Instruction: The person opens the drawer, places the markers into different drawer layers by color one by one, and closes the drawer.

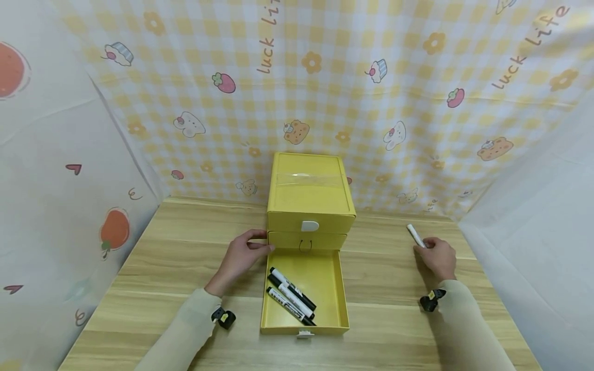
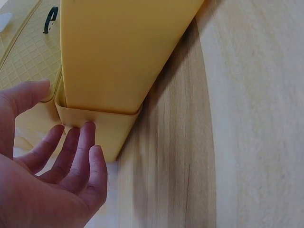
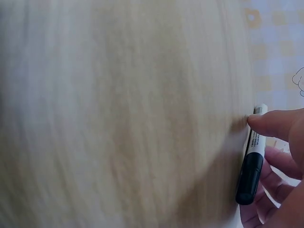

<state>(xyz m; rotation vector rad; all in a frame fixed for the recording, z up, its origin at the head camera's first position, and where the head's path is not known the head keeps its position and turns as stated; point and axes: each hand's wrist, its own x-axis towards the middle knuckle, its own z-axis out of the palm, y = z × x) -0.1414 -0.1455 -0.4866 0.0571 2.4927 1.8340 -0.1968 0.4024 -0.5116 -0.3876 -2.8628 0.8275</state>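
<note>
A yellow drawer cabinet [image 1: 311,198] stands on the table with its lower drawer [image 1: 327,288] pulled out. Inside that drawer lie several whiteboard markers [image 1: 292,299], black and white, slanting side by side. My left hand [image 1: 241,255] is at the cabinet's left side, fingers spread and gently bent; in the left wrist view its fingertips [image 2: 88,128] touch the yellow casing, the thumb near the front edge. Off to the right, my right hand [image 1: 440,257] pinches a white marker [image 1: 415,235] between thumb and fingers. The right wrist view shows this marker's black cap [image 3: 249,183].
A wood-grain table [image 1: 185,257] carries everything. Behind the cabinet hangs a yellow checked curtain [image 1: 260,103], with white cloth [image 1: 51,170] at the left side. A white tab [image 1: 310,226] marks the upper drawer; another tab [image 1: 304,334] is on the lower drawer's front.
</note>
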